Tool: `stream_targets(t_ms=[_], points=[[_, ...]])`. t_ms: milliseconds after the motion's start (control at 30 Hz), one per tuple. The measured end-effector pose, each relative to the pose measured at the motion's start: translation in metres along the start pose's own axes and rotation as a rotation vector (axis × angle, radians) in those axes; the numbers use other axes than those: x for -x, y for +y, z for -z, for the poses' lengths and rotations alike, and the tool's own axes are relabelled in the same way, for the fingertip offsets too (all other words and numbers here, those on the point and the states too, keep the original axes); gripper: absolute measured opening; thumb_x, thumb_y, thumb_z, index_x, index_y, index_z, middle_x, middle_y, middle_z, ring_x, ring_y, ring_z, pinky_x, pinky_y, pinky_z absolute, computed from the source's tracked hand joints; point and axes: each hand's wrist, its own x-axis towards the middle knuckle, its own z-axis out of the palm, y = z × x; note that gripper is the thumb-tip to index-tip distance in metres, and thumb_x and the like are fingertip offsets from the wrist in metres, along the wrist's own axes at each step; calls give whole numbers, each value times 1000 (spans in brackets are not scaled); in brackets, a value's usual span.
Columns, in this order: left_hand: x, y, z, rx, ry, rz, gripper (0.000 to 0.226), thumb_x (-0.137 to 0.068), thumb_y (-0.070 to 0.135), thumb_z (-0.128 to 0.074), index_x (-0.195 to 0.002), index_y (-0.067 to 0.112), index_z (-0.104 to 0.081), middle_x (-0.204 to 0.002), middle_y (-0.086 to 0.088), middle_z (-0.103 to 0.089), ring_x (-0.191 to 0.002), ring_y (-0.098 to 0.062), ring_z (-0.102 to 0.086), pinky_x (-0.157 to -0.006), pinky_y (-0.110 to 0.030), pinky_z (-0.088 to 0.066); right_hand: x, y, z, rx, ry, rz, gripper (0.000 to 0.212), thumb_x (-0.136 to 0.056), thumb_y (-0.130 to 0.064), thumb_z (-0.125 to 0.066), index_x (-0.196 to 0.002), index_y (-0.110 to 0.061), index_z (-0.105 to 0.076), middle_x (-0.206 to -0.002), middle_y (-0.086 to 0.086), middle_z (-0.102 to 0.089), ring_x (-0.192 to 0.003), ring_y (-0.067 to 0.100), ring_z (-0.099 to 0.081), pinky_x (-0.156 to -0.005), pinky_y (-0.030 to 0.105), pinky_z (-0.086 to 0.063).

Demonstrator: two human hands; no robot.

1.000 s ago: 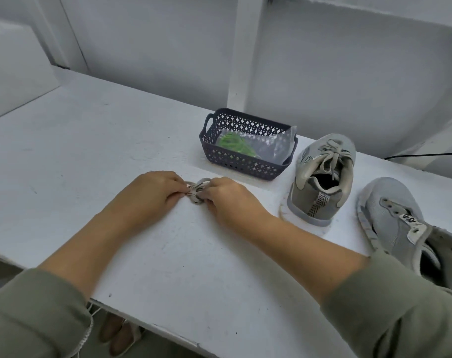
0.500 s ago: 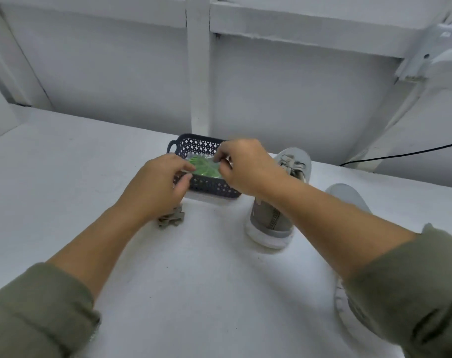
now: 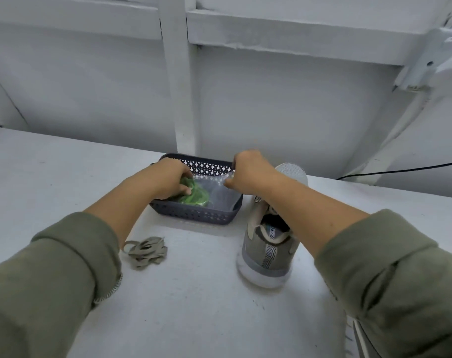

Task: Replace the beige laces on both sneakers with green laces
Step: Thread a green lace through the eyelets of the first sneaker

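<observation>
A: Head view, what step am I on?

B: Getting the new laces out. Green laces sit in a clear plastic bag inside the dark basket, centre of frame.

A: Hands?

B: Left hand has its fingers curled onto the green bundle at the basket's left end. Can't tell if they're inside the bag or gripping through the film. Right hand pinches the bag's edge at the basket's right rim, film stretched between the two.

A: Rest of the job?

B: One beige lace lies bundled on the table, lower left of the basket. Sneaker right of the basket looks still laced in beige. Second sneaker is only a sliver at the lower right edge, its lacing out of sight. My read: early-middle.

A: Next?

B: I'd keep the right pinch as anchor and draw the green bundle out leftward. Watch for snagging on the bag mouth or dragging the light basket along.
</observation>
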Motion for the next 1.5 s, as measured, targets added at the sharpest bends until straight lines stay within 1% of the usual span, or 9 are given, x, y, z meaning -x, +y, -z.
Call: stream_targets(t_ms=[100,200,333,500,633,800,1300,1433,1500], points=[[-6,4,-4,-44,-42,26,48,-86,30,-71,-132,23,-57,-128,-1,-61,-117,-21,-55,-94,-31,-44,-3,-3,-4,-22,-38,-98,28,-82,-6,-67,-64,-10,-45,-68,5,-46,-68,23,-52,-43,24,-34],[-14,11,-3,-74,-64,88,46,-85,27,-72,-129,21,-60,-126,-2,-63,-115,-23,-57,-96,-32,-46,-1,-7,0,-90,14,-161,26,-84,9,-54,-65,-5,-43,-67,5,-43,-73,24,-49,-59,26,-40],[-10,9,-2,8,101,77,7,-88,18,-68,-95,19,-71,-95,1,-70,-90,-19,-61,-76,-26,-45,5,-6,1,-302,151,-244,21,-87,10,-49,-105,-1,-52,-92,11,-52,-81,26,-49,-68,30,-41],[13,7,8,161,511,-60,10,-93,15,-60,-84,11,-61,-81,2,-58,-75,-18,-51,-68,-31,-38,17,0,15,-636,159,-310,41,-93,-16,-59,-130,-7,-42,-120,9,-54,-99,25,-54,-74,31,-41],[29,12,23,169,705,-176,8,-91,4,-58,-84,7,-60,-84,-3,-55,-81,-22,-47,-72,-34,-39,36,10,33,-768,229,-252,19,-93,-18,-60,-111,-10,-61,-82,-3,-56,-81,16,-54,-57,21,-40],[51,32,36,183,831,-244,5,-90,1,-57,-88,4,-60,-86,-9,-55,-83,-28,-50,-74,-31,-36,68,26,48,-885,334,-218,13,-93,-26,-61,-81,-21,-62,-76,-5,-61,-78,17,-61,-69,29,-47],[90,162,-18,284,811,-527,4,-90,6,-62,-91,3,-65,-89,-9,-59,-83,-25,-54,-78,-30,-42,222,135,42,-974,562,-299,14,-96,-23,-57,-88,-15,-66,-77,7,-69,-68,15,-61,-80,42,-56],[88,200,-9,484,775,-534,37,-84,9,-71,-117,5,-54,-112,-3,-49,-98,-6,-44,-91,-18,-36,245,142,56,-925,898,-229,9,-93,-24,-61,-86,-19,-63,-75,-7,-65,-66,3,-58,-71,28,-54],[89,219,-6,594,720,-532,33,-85,14,-71,-112,10,-53,-110,2,-48,-99,-6,-48,-90,-17,-41,255,137,61,-799,1037,-139,8,-92,-22,-63,-86,-17,-63,-75,-8,-63,-65,1,-56,-64,16,-47]])
